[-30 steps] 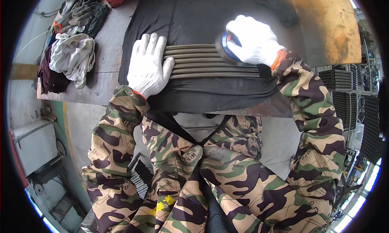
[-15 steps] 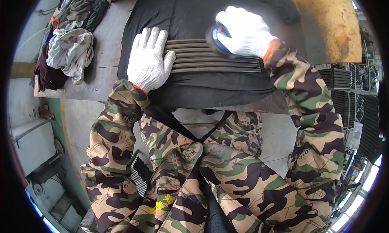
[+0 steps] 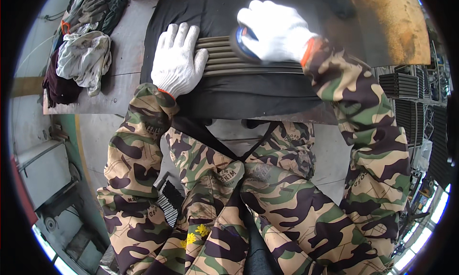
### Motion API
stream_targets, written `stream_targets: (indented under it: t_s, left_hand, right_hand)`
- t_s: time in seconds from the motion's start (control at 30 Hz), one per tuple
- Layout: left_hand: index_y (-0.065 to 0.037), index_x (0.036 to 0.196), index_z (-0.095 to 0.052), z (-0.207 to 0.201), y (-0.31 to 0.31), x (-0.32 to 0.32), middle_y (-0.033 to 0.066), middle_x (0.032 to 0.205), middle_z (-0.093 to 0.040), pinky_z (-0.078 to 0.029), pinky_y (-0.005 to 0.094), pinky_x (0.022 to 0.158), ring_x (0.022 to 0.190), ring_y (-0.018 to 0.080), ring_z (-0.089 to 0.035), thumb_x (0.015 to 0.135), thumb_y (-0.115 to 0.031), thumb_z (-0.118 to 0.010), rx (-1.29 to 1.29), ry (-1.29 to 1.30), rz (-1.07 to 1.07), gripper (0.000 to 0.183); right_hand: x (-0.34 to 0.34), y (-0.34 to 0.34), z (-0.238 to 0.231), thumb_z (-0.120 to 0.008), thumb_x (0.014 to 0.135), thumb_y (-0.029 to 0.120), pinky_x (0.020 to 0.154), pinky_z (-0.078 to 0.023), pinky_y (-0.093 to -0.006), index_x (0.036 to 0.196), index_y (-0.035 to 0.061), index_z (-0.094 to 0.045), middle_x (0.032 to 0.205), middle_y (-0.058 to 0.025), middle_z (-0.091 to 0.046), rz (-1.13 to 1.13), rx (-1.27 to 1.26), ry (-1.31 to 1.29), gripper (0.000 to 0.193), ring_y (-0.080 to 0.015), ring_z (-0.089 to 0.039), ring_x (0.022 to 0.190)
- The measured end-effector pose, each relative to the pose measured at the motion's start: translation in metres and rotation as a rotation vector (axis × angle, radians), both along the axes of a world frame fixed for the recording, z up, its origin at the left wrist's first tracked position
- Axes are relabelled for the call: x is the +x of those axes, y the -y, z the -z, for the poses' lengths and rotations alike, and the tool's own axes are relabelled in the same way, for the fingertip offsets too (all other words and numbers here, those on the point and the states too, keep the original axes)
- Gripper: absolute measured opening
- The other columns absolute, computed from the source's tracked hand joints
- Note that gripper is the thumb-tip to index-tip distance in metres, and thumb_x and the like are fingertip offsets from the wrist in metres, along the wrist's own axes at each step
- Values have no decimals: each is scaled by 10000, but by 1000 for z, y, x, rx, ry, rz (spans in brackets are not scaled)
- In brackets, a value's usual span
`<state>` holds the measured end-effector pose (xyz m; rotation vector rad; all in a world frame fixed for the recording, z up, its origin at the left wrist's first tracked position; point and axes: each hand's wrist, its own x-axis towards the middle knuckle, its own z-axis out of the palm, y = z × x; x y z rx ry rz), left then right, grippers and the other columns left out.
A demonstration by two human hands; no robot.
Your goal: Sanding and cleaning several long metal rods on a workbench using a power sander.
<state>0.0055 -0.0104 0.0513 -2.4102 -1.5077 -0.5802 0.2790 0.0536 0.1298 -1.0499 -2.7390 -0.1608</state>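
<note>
Several grey metal rods (image 3: 220,61) lie side by side on a black cloth (image 3: 244,96). My left hand (image 3: 177,60), in a white knitted glove, is laid flat over their left ends, fingers stretched out and thumb apart. Above the middle of the rods my right hand (image 3: 276,32), gloved the same way, is closed round a round blue tool with a dark edge (image 3: 245,46). Motion blurs this tool, so its exact kind is unclear. My right hand and sleeve cover part of the rods' right side.
A heap of rags (image 3: 86,55) is piled on the table's left side. Bare, rust-brown tabletop (image 3: 389,26) shows at the far right. Racks with stacked dark metal parts (image 3: 399,85) stand beyond the right edge. A white cabinet (image 3: 43,165) is at the left.
My right hand has moved left and slightly away from me along the rods with the blue tool. My left hand stays flat on the left ends.
</note>
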Motion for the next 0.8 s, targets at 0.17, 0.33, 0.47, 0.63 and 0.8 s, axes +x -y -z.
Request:
stream_targets:
  t_s: [0.17,0.33,0.47,0.63,0.8]
  left_hand:
    - [28,1426,-633,-5,7,-11,248,1449,-631,-407,539,1180,1369,454,-537,991,-340,-681,8,-31,-52,572]
    - [11,1418,-634,-2,-9,6,224,1396,-649,-431,506,1144,1300,412,-565,983,-329,-681,13,43,41,553]
    - [8,1392,-645,-8,5,-7,214,1381,-649,-438,507,1127,1298,405,-561,982,-330,-682,22,1,-40,533]
    - [0,1484,-614,-2,-13,13,269,1502,-613,-410,543,1200,1414,472,-525,1042,-319,-646,-138,76,0,546]
    - [-7,1464,-625,-6,-8,1,250,1483,-625,-425,536,1172,1382,459,-534,1045,-329,-634,-96,4,-90,528]
  right_hand:
    - [-18,10,-4,-659,996,329,864,-609,-490,1206,106,-668,1108,-147,-686,-25,-34,26,306,-346,-718,1025]
    - [-4,-9,-5,-669,976,330,914,-608,-507,1243,110,-674,1191,-170,-676,137,-87,114,346,-361,-709,1094]
    - [-24,22,-12,-659,974,317,913,-603,-502,1233,109,-675,1172,-164,-674,24,-112,77,333,-355,-710,1074]
    - [-6,1,-1,-656,982,317,873,-598,-508,1197,104,-682,1101,-158,-684,94,-28,88,303,-359,-712,1038]
    - [-17,28,-10,-657,979,309,896,-597,-501,1202,91,-686,1100,-166,-695,-4,-92,45,313,-366,-718,1030]
